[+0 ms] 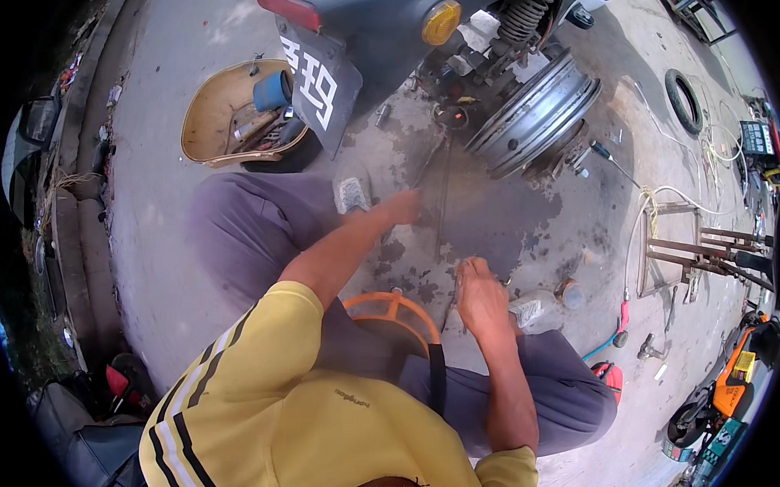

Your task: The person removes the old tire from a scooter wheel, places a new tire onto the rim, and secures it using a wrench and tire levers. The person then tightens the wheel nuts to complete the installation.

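My left hand [398,207], blurred by motion, is forward between my knees, near a thin dark line [424,163] that runs up toward a small round dark part [450,117] on the ground; what it holds is unclear. My right hand [481,294] is lower and to the right, fingers curled round something thin that is largely hidden. Above both hands, a bare silver wheel rim [528,111] sits at the rear of a grey scooter [363,28] with a coil shock [522,18]. An orange-rimmed round thing [393,304] with a black strap lies below my hands.
A tan tub [192,129] of tools and a blue container stands left. Right are a loose tire [683,103], hoses, a metal frame [668,279], a pink air tool [623,320], a hammer [650,347], a battery [757,136] and an orange machine [733,389]. A curb [85,113] runs along the left.
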Demonstrator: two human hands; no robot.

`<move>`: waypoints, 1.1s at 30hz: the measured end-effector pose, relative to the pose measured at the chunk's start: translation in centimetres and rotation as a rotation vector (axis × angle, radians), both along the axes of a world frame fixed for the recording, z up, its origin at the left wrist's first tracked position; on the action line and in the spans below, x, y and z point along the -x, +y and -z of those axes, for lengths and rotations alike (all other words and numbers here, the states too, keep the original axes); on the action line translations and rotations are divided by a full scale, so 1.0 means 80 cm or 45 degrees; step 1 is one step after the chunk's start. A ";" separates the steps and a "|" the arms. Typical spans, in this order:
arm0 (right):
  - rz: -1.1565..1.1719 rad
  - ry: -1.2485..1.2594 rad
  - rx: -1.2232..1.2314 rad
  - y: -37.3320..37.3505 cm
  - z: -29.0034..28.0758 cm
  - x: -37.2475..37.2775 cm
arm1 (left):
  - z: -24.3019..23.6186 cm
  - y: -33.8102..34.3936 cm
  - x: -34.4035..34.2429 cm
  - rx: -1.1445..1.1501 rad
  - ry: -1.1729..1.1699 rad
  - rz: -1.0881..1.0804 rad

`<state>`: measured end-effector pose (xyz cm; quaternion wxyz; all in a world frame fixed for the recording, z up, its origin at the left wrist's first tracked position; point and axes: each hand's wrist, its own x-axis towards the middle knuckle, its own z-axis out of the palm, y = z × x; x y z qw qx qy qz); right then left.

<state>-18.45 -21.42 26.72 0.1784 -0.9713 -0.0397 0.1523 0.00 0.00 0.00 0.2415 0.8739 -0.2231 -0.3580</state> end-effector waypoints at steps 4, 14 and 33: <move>-0.044 -0.333 0.090 0.017 -0.180 0.022 | -0.041 0.035 0.033 0.119 -0.050 0.014; -0.046 -1.110 0.226 -0.001 -0.365 0.116 | -0.093 0.009 0.045 -0.228 0.028 0.423; -0.316 -0.718 0.097 0.036 -0.339 0.071 | -0.294 0.193 -0.061 -0.676 -0.326 0.207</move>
